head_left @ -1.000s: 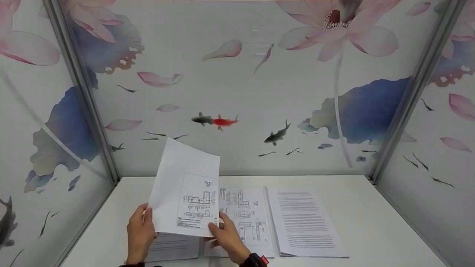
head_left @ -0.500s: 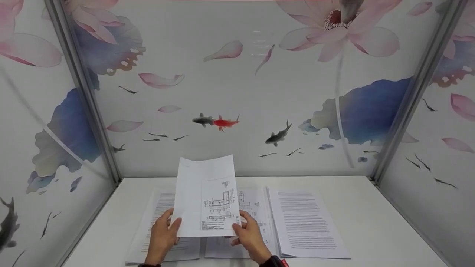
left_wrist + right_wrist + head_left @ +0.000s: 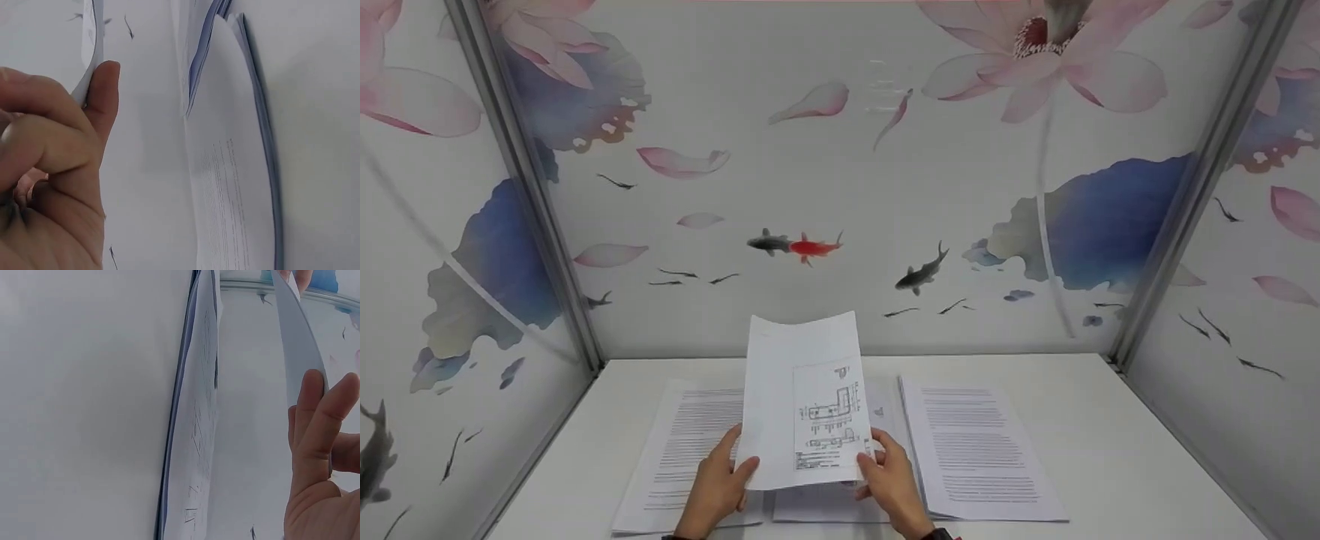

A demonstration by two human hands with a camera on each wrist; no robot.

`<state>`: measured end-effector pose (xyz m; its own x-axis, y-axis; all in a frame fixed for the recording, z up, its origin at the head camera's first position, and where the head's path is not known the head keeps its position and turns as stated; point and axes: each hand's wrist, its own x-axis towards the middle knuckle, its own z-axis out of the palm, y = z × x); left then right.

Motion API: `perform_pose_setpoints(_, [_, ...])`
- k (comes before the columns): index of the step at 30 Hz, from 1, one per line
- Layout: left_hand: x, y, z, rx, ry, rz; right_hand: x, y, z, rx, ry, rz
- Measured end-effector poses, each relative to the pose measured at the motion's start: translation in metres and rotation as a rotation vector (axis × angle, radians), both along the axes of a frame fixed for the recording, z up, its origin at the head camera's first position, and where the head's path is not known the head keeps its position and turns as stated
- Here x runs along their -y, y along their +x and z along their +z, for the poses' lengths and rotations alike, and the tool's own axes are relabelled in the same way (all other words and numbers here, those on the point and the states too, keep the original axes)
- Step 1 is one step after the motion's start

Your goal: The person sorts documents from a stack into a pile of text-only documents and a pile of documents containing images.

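Note:
A sheaf of white paper with a technical drawing (image 3: 802,397) is held up over the table, its far edge bowed. My left hand (image 3: 718,480) pinches its left side near the lower corner, thumb on the front face. On the opposite side my right hand (image 3: 894,480) pinches the lower right edge, thumb also in front. The right wrist view shows the paper (image 3: 298,343) edge-on between the right hand's (image 3: 320,455) fingers and thumb. In the left wrist view, the left hand (image 3: 50,146) grips the paper's edge. Beneath it lies a stack of drawings (image 3: 832,508), mostly hidden.
To the left lies a stack of printed text pages (image 3: 660,465); another text stack (image 3: 975,450) lies to the right. All rest on a white table (image 3: 1125,450). Panels painted with lotus and fish (image 3: 810,187) enclose it at the back and sides.
Both hands have carried the paper to the right and levelled it from a tilt. It now covers most of the middle stack, and the left text stack shows more fully.

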<state>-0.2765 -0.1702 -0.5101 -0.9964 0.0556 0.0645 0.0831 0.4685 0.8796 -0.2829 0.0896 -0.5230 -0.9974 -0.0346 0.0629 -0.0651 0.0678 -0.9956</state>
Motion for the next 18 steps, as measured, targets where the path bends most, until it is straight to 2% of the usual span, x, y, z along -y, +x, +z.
perform_pose_setpoints(10, [-0.021,-0.001,-0.005,0.0,-0.071,-0.027,-0.026,-0.001,0.0,0.065,0.094,-0.006])
perform_pose_setpoints(18, [-0.036,0.0,-0.012,-0.004,-0.058,-0.08,-0.045,0.0,0.0,0.09,0.118,-0.019])
